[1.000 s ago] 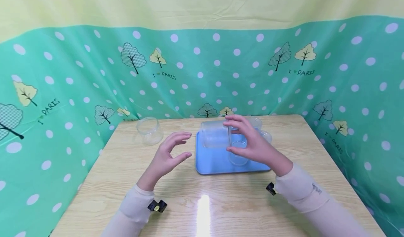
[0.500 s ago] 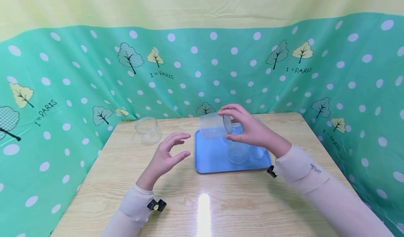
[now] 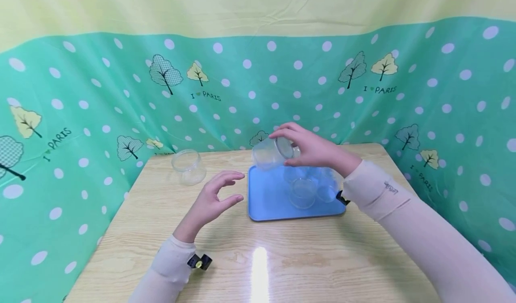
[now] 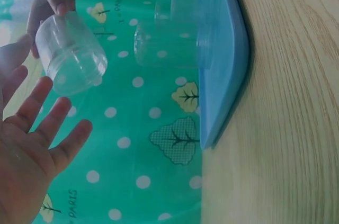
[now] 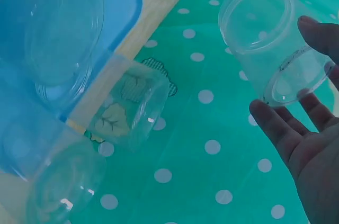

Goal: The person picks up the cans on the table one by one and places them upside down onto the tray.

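Note:
My right hand (image 3: 312,149) grips a clear plastic jar (image 3: 266,155) near one end, fingers and thumb around it. Tipped on its side, the jar hangs in the air over the back of a blue tray (image 3: 264,204). The right wrist view shows the held jar (image 5: 259,28) as a see-through cylinder with a rim at its far end. Left of the tray, my left hand (image 3: 211,202) hovers with fingers spread and thumb apart, holding nothing. Several similar clear jars (image 3: 303,194) stand on the tray's right half, partly overlapping in view.
Another clear container (image 3: 190,167) stands at the back left of the wooden table (image 3: 225,258). A green dotted curtain (image 3: 225,110) rises behind and on both sides of the table. Light glares on the table's front.
My right hand has lifted the jar up and back, slightly left, tilting it more. The jars on the tray have come into clearer view. My left hand has stayed nearly still.

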A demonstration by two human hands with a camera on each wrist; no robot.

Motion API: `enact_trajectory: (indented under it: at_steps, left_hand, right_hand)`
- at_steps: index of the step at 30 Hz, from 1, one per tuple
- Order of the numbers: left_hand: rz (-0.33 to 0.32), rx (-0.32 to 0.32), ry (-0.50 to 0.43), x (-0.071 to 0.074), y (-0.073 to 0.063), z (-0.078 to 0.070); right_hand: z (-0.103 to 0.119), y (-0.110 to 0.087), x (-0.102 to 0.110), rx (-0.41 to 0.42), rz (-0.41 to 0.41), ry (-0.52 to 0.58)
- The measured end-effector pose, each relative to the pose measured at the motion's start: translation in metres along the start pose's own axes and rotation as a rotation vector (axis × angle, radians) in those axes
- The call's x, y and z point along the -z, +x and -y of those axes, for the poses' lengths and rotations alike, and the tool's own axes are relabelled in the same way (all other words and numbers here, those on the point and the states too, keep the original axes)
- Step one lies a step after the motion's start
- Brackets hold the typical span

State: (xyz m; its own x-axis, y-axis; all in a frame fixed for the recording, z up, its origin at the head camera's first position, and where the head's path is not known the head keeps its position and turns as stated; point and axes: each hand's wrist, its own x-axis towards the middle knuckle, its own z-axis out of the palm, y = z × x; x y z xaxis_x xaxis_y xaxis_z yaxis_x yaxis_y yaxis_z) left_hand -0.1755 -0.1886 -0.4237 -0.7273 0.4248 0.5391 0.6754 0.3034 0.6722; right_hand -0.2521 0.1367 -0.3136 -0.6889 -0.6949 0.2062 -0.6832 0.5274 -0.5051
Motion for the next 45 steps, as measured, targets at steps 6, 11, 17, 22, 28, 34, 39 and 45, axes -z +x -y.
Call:
enact_trajectory:
  at_steps: [6,11,17,22,28,34,39,45]
  left_hand:
    - [0.062,0.048,0.029,0.0,0.001,-0.01]
    - [0.072,0.048,0.019,0.004,0.004,-0.029]
    - [0.105,0.05,0.008,0.005,0.003,-0.029]
    - [0.124,0.079,-0.002,0.005,0.003,-0.028]
    - [0.14,0.109,-0.01,0.005,0.001,-0.027]
    - [0.147,0.094,-0.011,0.006,0.002,-0.028]
    - [0.149,0.076,-0.009,0.006,0.002,-0.029]
    - [0.161,0.087,-0.026,0.005,0.002,-0.028]
  right_hand:
    - [-0.003,0.018,0.004,-0.039,0.058,-0.015]
    - [-0.006,0.03,0.002,-0.078,0.081,-0.044]
    - [-0.009,0.042,-0.002,-0.143,0.12,-0.068]
    - [-0.012,0.051,-0.006,-0.166,0.157,-0.055]
    - [-0.013,0.06,-0.012,-0.186,0.182,-0.071]
    - [-0.015,0.068,-0.019,-0.205,0.2,-0.124]
    - [-0.015,0.071,-0.025,-0.214,0.229,-0.186]
    - [-0.015,0.072,-0.033,-0.214,0.257,-0.225]
